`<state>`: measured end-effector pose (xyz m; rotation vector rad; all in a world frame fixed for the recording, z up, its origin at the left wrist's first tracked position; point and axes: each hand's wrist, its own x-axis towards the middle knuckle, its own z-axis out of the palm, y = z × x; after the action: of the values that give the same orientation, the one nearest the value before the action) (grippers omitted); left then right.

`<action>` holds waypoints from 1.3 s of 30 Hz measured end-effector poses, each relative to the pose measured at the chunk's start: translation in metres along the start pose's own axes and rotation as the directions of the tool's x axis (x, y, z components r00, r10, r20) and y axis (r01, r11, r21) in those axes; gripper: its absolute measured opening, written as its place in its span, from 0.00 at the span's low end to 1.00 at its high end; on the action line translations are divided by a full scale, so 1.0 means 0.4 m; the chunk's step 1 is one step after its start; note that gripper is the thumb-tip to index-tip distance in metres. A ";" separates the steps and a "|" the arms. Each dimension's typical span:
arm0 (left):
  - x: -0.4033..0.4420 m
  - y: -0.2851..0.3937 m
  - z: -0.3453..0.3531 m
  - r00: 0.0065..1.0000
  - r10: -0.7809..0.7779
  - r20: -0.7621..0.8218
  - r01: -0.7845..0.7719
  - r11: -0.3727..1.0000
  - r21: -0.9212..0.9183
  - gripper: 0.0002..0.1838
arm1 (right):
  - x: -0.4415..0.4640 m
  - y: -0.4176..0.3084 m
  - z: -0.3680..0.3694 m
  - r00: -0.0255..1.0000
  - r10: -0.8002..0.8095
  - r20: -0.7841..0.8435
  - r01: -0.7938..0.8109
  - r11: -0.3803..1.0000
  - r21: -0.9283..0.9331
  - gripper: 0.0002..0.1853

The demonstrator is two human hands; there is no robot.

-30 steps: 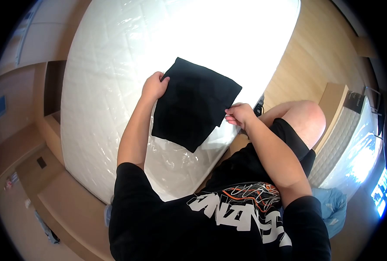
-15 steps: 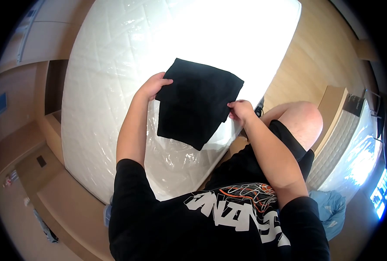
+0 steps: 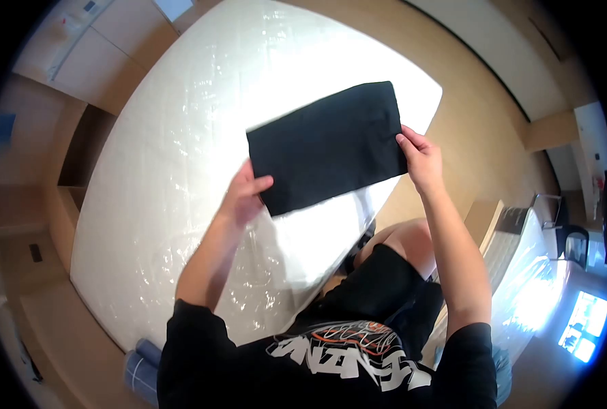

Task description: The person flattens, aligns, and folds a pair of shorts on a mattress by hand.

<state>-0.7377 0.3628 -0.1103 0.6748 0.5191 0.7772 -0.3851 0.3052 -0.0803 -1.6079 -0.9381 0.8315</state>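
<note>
While the left hand (image 3: 243,194) clamps the left edge between thumb and fingers and the right hand (image 3: 424,163) pinches the right edge, the black cloth (image 3: 327,146) spans the centre, apparently raised. Folding looks well advanced; whether folds remain is unclear. Beneath: wrapped mattress (image 3: 146,204). Upper left: cabinets (image 3: 112,58); lower right: bright window (image 3: 585,320).

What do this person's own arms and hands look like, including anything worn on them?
The left hand and right hand are bare, with no glove or watch visible. Short, plain black sleeves end near the elbows, part of a black shirt with white lettering and orange line work.
</note>
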 end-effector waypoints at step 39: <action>-0.487 -0.257 -0.515 0.917 0.388 0.086 -0.012 -0.189 0.982 0.24 | -0.069 0.407 0.764 0.882 0.423 0.205 -0.333 0.870 -0.362 0.37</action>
<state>-0.9422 0.2312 -0.2885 2.3145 1.3568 0.6136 -0.6390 0.3891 -0.3019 -2.0364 -1.0008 1.2594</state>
